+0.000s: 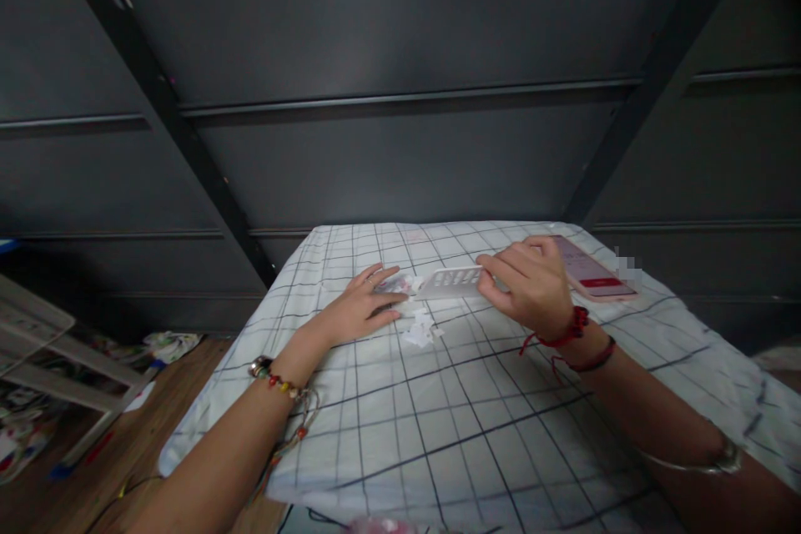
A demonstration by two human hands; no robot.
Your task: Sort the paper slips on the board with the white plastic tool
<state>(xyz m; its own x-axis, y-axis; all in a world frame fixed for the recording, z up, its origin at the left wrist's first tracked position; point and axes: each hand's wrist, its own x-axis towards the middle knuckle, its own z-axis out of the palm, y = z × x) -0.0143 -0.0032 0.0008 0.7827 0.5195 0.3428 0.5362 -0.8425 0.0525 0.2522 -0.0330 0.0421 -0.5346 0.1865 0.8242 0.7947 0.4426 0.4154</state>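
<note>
Between the thumb and fingers of my right hand (526, 279) is the right end of a thin white card with rows of small oval cutouts or marks (455, 282). The card is tilted up off the cloth. My left hand (366, 300) is spread, palm down, to the left of the card. Under and beside its fingertips lies a small clear packet (400, 284), partly hidden, whose contents I cannot make out. Just in front of the card sits a little heap of white paper scraps (421, 329).
A checked white cloth (438, 425) covers the table. To the right of my right hand lies a phone with a pink edge (594, 274), its screen lit. Dark panels (388, 167) rise behind the table. A folded stepladder (81, 350) stands on the left over a wooden floor.
</note>
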